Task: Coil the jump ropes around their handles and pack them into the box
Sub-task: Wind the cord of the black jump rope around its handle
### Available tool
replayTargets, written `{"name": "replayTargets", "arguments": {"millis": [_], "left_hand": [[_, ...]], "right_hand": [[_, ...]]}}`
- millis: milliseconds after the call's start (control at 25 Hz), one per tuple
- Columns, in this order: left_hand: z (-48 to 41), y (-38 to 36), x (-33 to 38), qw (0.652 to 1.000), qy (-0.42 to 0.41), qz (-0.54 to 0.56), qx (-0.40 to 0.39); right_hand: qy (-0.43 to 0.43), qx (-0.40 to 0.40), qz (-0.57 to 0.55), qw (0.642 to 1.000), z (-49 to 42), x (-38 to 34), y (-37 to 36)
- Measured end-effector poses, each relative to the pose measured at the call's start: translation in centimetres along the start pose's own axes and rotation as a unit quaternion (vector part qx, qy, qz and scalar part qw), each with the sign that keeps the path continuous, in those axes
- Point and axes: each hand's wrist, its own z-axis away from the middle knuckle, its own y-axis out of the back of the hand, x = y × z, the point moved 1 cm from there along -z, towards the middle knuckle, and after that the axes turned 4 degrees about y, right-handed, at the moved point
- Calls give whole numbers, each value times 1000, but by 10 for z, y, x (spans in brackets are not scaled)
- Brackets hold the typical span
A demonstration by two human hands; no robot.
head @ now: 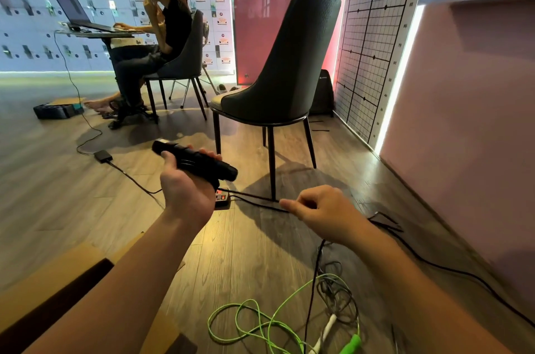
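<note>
Wood-plank floor (72, 209) stretched across a room with a wall of lockers at the rear, where a seated person (170, 23) worked at a laptop (69, 9) on a small tabletop (95, 33). An unoccupied dark chair (289, 64) stood mid-room beside a grid chart (373, 35) on the wall.

Nearer the camera, the wearer's left hand (185, 188) was raised palm-up, its grip closed around the black handles (197, 162) of a jump rope, which lay side by side across the fingers. The right hand (321, 209) was held out to the side of it, its grip closed in a pinch, thumb against forefinger, on the black rope (317, 261); the cord dropped from under that wrist to the floor. Thin black lines ran between the two hands, though against the power strip (223, 198) lying on the floor behind them it was hard to tell rope from cable.

On the floor below the right forearm lay a loose green rope (260, 316) with a green handle (351, 343) and a white handle (327, 327), tangled near a grey cord (338, 290). The open cardboard box (58, 275) sat at lower left, under the left forearm, well apart from the ropes on the floor.
</note>
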Motion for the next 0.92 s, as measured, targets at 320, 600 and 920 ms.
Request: {"name": "replayTargets", "arguments": {"millis": [320, 600, 920], "left_hand": [[-6, 16, -12, 816, -132, -561, -43], [25, 14, -35, 581, 286, -715, -264], [30, 11, -16, 694, 363, -557, -276]], "right_hand": [[120, 38, 122, 984, 9, -35, -6], [185, 106, 173, 962, 4, -14, 6], [128, 156, 96, 975, -1, 31, 20]]}}
